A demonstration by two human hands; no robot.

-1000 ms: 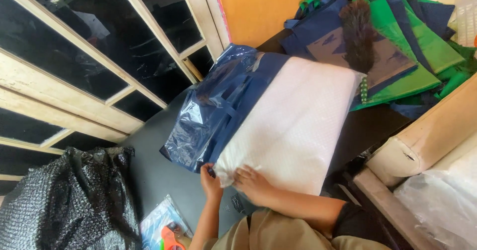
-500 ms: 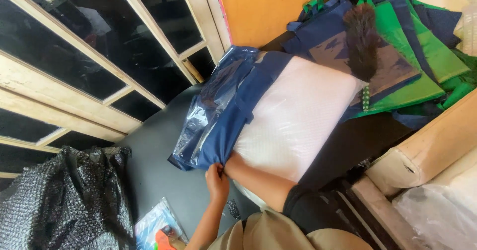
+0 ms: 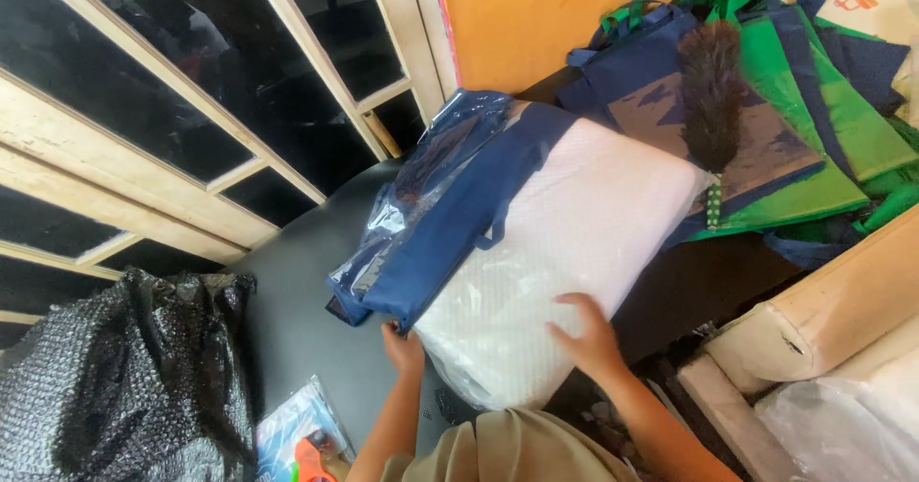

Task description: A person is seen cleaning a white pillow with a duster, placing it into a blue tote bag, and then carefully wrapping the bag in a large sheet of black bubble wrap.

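A large white pillow (image 3: 565, 243) in clear plastic lies across a dark table (image 3: 306, 319). It is partly inside a navy blue carry bag with a clear plastic flap (image 3: 440, 214). My left hand (image 3: 402, 346) grips the bag's lower edge at the pillow's near corner. My right hand (image 3: 589, 334) rests flat on the pillow's near end, fingers spread.
Green and navy fabric bags (image 3: 804, 109) are piled at the far right with a dark feather duster (image 3: 713, 89) on top. A black bubble-wrap bundle (image 3: 115, 386) sits at the left. Wooden-framed glass panels (image 3: 191, 89) run along the left. A cream roll (image 3: 823, 310) lies at the right.
The pillow and bag have shifted slightly on the table. My right hand moved from the pillow's near edge onto its top surface. My left hand stayed at the bag's lower edge.
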